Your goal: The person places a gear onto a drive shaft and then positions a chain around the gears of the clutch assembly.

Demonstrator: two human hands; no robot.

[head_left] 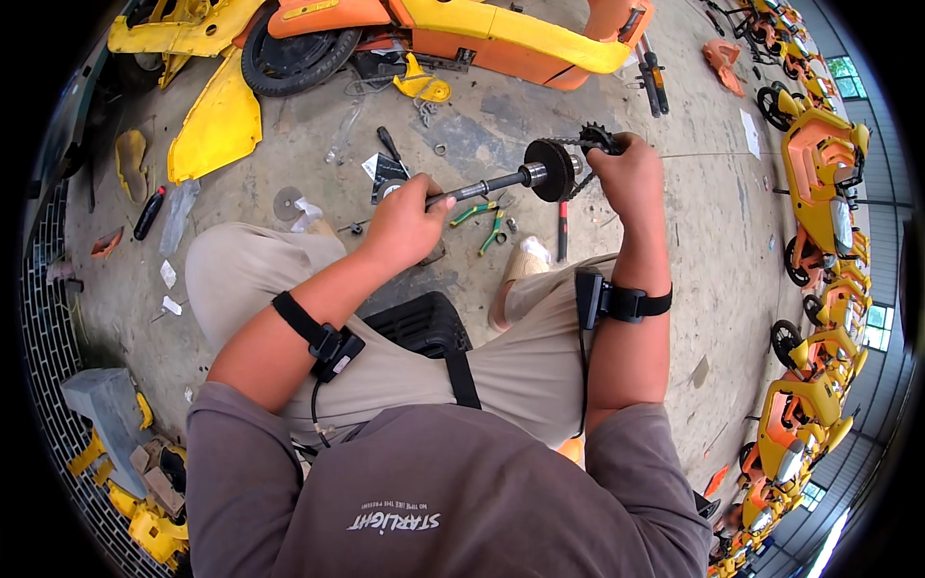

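Observation:
My left hand (409, 217) is closed round the near end of a long metal axle (501, 183), which slants up to the right and carries a dark round disc (549, 170). At its right end my right hand (624, 171) grips a black toothed sprocket (595, 134) with a chain (584, 185) hanging beside the disc. Below the axle, green-and-yellow pliers (475, 214) and a red-and-black handled tool (563, 229) lie on the concrete floor, along with a black-handled screwdriver (389, 144) above my left hand.
Yellow-orange bodywork (511, 39), a loose wheel (294, 63) and a yellow panel (217, 125) lie ahead. A row of yellow scooters (809, 193) lines the right side. A dark bottle (149, 214) lies left; a grey block (111, 419) and yellow parts stand by the left wall.

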